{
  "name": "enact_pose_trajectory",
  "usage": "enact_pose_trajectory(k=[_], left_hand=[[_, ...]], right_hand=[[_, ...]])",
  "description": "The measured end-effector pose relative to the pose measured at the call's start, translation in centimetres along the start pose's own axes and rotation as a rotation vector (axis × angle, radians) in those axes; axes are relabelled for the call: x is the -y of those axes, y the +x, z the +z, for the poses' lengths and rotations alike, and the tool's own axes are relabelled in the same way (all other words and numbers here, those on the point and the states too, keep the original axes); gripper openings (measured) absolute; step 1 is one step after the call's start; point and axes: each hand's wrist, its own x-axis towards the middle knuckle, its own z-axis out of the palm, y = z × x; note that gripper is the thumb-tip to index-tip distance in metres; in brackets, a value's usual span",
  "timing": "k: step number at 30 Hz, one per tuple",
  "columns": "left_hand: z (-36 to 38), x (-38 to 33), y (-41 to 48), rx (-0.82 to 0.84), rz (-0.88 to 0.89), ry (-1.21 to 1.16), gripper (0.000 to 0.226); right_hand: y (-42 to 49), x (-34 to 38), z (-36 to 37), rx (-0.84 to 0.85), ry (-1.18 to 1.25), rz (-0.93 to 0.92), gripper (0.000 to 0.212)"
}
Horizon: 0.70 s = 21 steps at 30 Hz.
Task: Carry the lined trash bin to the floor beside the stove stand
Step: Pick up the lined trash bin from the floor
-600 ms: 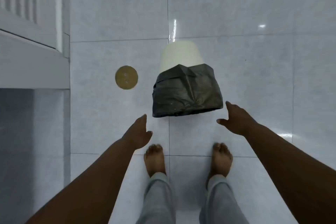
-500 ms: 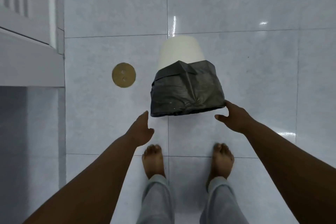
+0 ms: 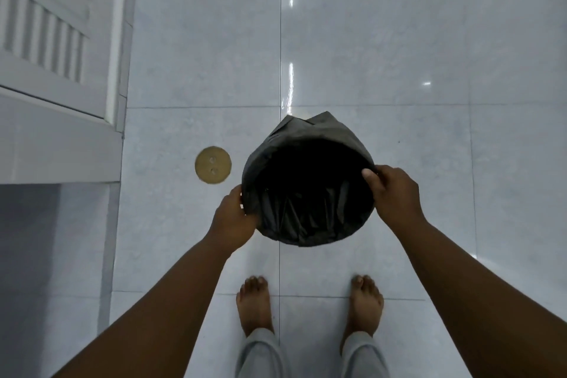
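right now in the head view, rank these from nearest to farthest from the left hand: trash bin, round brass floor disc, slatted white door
1. trash bin: the left hand grips its left rim.
2. brass floor disc: on the tile just up and left of that hand.
3. slatted white door: far upper left.

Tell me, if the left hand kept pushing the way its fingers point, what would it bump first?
The left hand already touches the bin's black liner at the rim, so it would press straight into that. The brass floor disc lies off to the side.
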Motion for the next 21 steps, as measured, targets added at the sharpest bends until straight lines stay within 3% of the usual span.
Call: enact_pose_trajectory(k=[9, 21], left_hand=[[-2.6, -3.9, 2.5, 0.010, 0.084, -0.093, 0.040], [-0.9, -1.1, 5.4, 0.147, -0.047, -0.159, 0.064]], right_hand=[[4.1, 3.1, -2.8, 0.081, -0.003, -0.024, 0.038], [3.1, -0.1, -0.9, 0.201, 0.202, 0.117, 0.050]])
